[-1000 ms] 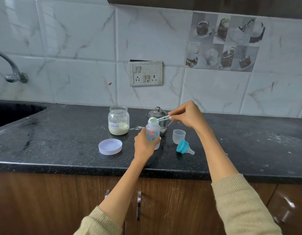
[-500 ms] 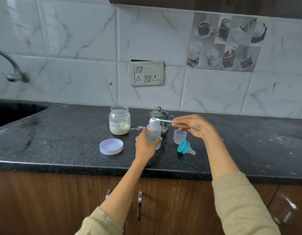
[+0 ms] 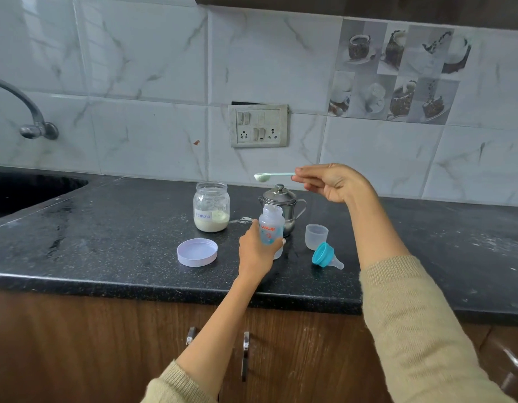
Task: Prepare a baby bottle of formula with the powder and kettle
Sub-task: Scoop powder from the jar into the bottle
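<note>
Clear baby bottle (image 3: 271, 225), uncapped, upright on worktop (image 3: 106, 242); left hand (image 3: 256, 251) fingers curled round it. Right hand (image 3: 333, 183) pinches powder-filled spoon (image 3: 269, 176) above.

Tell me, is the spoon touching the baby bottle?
Apart. The head view shows the spoon held high above the baby bottle, wall and kettle showing between.

You stand in a home kitchen: black speckled stone counter (image 3: 106, 228) over wooden cabinet doors (image 3: 106, 344), marble-look wall tiles (image 3: 141, 53) with a coffee-and-cake picture tile (image 3: 397, 74), wall tap (image 3: 28, 112) above a dark sink (image 3: 25, 190), switch-and-socket plate (image 3: 259, 126).
</note>
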A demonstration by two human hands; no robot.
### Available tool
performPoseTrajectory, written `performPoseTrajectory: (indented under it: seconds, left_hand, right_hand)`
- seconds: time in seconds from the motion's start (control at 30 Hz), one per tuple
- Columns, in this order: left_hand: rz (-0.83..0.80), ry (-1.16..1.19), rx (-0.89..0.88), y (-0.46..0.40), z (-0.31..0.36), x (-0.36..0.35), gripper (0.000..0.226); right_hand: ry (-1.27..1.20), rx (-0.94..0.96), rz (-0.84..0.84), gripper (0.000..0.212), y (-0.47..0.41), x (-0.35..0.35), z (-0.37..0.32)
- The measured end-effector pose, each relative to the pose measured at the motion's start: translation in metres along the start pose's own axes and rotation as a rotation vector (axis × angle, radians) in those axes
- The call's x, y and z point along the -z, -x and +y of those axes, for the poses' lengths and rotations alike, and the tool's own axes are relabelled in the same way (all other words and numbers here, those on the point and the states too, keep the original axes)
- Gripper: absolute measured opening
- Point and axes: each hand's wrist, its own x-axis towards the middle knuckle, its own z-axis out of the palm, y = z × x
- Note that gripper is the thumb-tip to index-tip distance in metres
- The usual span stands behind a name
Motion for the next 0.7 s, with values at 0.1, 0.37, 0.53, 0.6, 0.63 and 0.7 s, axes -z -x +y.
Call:
performPoseTrajectory:
  seconds: [0.1,0.37,0.53,0.6,0.63,0.7]
  left_hand:
    - [0.000,0.018,0.003,0.001,0.000,0.001,0.036]
    - [-0.008,0.075,0.006,0.004,0.000,0.005,0.033]
    - [-0.007,0.085,0.011,0.005,-0.002,0.005,0.032]
    - [-0.004,0.090,0.019,0.005,-0.003,0.005,0.030]
    - [-0.003,0.094,0.022,0.005,-0.005,0.005,0.030]
    - [-0.001,0.102,0.029,0.005,-0.005,0.004,0.030]
  right_hand:
    - [0.086,0.057,0.067,0.019,-0.012,-0.026,-0.003]
    - [0.669,0.067,0.274,0.019,-0.058,-0.091,0.014]
    - [0.906,0.091,0.241,0.009,-0.077,-0.096,0.030]
    - [0.978,0.112,0.216,0.008,-0.085,-0.100,0.035]
    - [1.010,0.118,0.195,0.009,-0.088,-0.102,0.036]
    - [1.088,0.140,0.157,0.011,-0.093,-0.108,0.039]
